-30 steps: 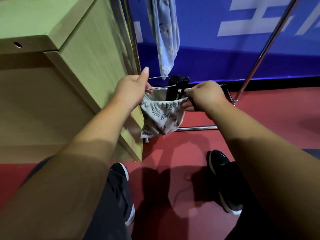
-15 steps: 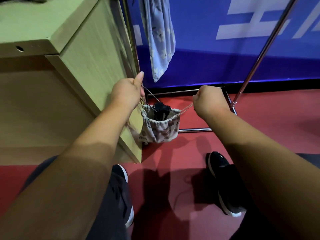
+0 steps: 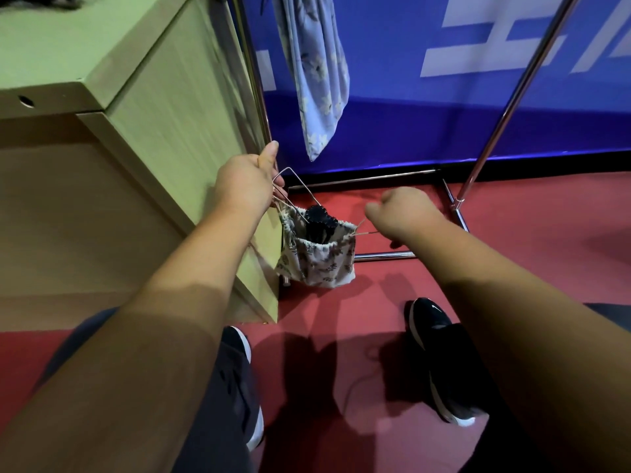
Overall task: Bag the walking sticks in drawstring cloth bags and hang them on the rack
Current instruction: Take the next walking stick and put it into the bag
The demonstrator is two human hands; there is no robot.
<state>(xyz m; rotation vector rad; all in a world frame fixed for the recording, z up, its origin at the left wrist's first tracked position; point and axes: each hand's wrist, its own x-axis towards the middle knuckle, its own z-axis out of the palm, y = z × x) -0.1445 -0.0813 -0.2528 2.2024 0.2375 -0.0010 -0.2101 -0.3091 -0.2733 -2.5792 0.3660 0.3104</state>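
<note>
Your left grip point(image 3: 244, 186) was curled round a thin pale drawstring cord point(image 3: 294, 186), which stood out from your fingers as one stiff, angular loop, with your thumb pointing up beside the rack's upright. Your right grip point(image 3: 403, 213) was closed into a fist, and two taut strands of the same cord ran from the bag's right edge up under it, so both grips held cord and nothing else. Between them hung one small cream cloth bag printed with dark leaf sprigs point(image 3: 321, 264), soft and crumpled, its mouth puckered into gathers but not drawn fully closed. It hung clear of the smooth red floor point(image 3: 512, 268) and just beside the lower corner of the pale green wood-grain worktop point(image 3: 68, 46). Out of the bag's mouth stuck the black, ridged ends of the folded walking sticks point(image 3: 319, 220), bundled so tightly that you could not have counted them. A second bag, long and narrow in light blue cloth with white flowers point(image 3: 317, 80), hung from above on the shiny chrome tube rack point(image 3: 505, 107), its pointed bottom end well above the cream one. The rack showed two slanted uprights and thin round rails along the floor. Behind it stretched a glossy blue banner with large white lettering point(image 3: 409, 124). Your two black shoes with white soles point(image 3: 440, 356) stood on the floor below your forearms.
</note>
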